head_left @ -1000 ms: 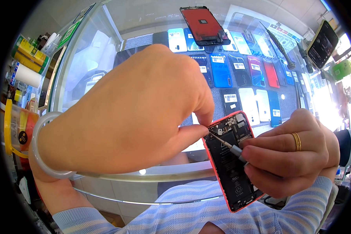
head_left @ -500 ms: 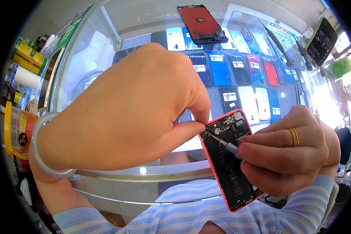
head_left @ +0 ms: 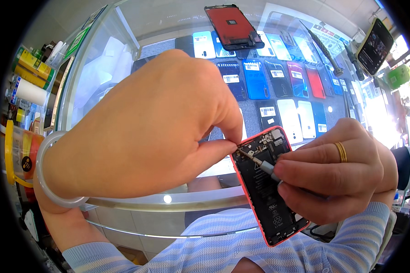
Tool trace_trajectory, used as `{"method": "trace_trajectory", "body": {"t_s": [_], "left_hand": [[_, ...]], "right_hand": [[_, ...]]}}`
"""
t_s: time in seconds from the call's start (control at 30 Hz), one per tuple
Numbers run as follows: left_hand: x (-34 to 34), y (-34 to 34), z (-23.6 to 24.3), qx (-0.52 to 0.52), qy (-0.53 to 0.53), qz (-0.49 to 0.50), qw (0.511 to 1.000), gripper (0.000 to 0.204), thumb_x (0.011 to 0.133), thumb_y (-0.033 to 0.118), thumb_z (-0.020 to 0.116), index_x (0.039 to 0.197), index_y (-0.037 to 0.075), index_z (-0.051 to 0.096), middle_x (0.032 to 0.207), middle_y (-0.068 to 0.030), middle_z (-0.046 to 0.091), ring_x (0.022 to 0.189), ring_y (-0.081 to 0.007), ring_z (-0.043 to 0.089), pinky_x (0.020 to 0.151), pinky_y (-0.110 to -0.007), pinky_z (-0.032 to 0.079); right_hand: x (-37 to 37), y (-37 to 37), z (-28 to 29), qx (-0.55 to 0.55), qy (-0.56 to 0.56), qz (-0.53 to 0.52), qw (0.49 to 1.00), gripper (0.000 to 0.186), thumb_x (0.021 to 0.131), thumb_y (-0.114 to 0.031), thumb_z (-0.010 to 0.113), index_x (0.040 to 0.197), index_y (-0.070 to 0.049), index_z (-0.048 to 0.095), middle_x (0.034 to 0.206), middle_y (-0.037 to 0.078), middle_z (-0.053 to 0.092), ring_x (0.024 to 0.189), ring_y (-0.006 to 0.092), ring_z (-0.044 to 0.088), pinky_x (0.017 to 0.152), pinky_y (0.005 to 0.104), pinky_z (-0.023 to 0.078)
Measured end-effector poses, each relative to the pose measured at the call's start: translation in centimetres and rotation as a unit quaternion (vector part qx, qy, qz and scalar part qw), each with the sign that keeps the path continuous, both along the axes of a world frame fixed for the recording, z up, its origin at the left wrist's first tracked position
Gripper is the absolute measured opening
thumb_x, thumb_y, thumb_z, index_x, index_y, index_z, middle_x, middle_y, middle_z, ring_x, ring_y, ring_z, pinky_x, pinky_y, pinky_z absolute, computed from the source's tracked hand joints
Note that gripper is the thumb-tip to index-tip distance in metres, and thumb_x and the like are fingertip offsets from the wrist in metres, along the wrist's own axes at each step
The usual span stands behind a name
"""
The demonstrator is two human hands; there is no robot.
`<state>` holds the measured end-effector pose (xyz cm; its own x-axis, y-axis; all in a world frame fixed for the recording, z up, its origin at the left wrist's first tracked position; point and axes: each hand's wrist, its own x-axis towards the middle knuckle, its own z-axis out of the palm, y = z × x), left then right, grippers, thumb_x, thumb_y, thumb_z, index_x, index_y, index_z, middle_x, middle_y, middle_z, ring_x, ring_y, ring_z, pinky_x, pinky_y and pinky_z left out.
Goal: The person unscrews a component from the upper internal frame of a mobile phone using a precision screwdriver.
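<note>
A pink-framed phone [head_left: 271, 207] lies tilted with its screen off, showing a black battery and circuit parts at its upper end. My left hand [head_left: 164, 123], with a pale bangle, pinches at the phone's upper-left corner; its curled fingers are mostly hidden. My right hand [head_left: 332, 177], with gold rings, grips a slim silver screwdriver [head_left: 267, 167] over the phone, its tip meeting the corner beside my left thumb. Whether a small part is between the left fingertips cannot be seen.
A glass display case [head_left: 150, 202] holds several phones [head_left: 257, 79]. A red-backed screen assembly [head_left: 230, 25] and a long tool [head_left: 321, 48] lie on it. A propped lit phone [head_left: 374, 45] stands right; bottles [head_left: 34, 68] and a yellow-rimmed container [head_left: 20, 154] crowd the left.
Both hands, with the phone and screwdriver, have shifted slightly left and up in the view. The grip on the screwdriver is much the same.
</note>
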<state>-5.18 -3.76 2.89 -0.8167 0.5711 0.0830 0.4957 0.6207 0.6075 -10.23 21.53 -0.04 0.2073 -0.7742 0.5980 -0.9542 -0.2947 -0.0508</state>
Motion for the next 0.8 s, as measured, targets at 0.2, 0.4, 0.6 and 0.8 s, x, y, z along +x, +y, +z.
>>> {"method": "trace_trajectory", "body": {"t_s": [0.2, 0.4, 0.6, 0.8], "left_hand": [[0.0, 0.1, -0.1, 0.010, 0.015, -0.001, 1.000, 0.009, 0.074, 0.001, 0.078, 0.082, 0.003, 0.076, 0.054, -0.0074, 0.054, 0.043, -0.0143, 0.042, 0.044, -0.029, 0.027], [0.0, 0.1, 0.1, 0.011, -0.011, -0.001, 1.000, 0.009, 0.074, -0.001, 0.075, 0.082, 0.002, 0.076, 0.054, -0.0076, 0.054, 0.043, -0.0142, 0.041, 0.044, -0.029, 0.027], [-0.1, 0.1, 0.1, 0.006, -0.010, -0.008, 1.000, 0.009, 0.074, -0.002, 0.075, 0.082, 0.002, 0.075, 0.054, -0.0077, 0.054, 0.043, -0.0144, 0.041, 0.044, -0.029, 0.027], [0.0, 0.0, -0.1, 0.010, 0.012, -0.010, 1.000, 0.009, 0.073, -0.001, 0.075, 0.082, 0.002, 0.075, 0.054, -0.0078, 0.054, 0.042, -0.0149, 0.041, 0.044, -0.030, 0.027]], "right_hand": [[-0.1, -0.3, -0.1, -0.002, -0.001, 0.000, 1.000, 0.023, 0.070, 0.000, 0.080, 0.088, -0.006, 0.067, 0.098, 0.014, 0.067, 0.081, 0.0195, 0.072, 0.060, 0.0252, 0.063], [-0.6, -0.4, 1.3, 0.058, -0.084, -0.001, 0.995, 0.018, 0.071, -0.002, 0.080, 0.085, -0.005, 0.067, 0.089, 0.014, 0.070, 0.075, 0.0215, 0.072, 0.057, 0.0257, 0.061], [-1.8, -1.0, 1.2, 0.050, -0.197, -0.037, 0.978, 0.016, 0.075, -0.013, 0.078, 0.087, -0.005, 0.070, 0.085, 0.013, 0.072, 0.064, 0.0219, 0.071, 0.053, 0.0299, 0.059], [-3.2, -1.5, 0.4, 0.028, -0.228, 0.008, 0.973, 0.024, 0.075, -0.020, 0.076, 0.089, -0.002, 0.068, 0.084, 0.015, 0.071, 0.066, 0.0220, 0.071, 0.055, 0.0290, 0.060]]}}
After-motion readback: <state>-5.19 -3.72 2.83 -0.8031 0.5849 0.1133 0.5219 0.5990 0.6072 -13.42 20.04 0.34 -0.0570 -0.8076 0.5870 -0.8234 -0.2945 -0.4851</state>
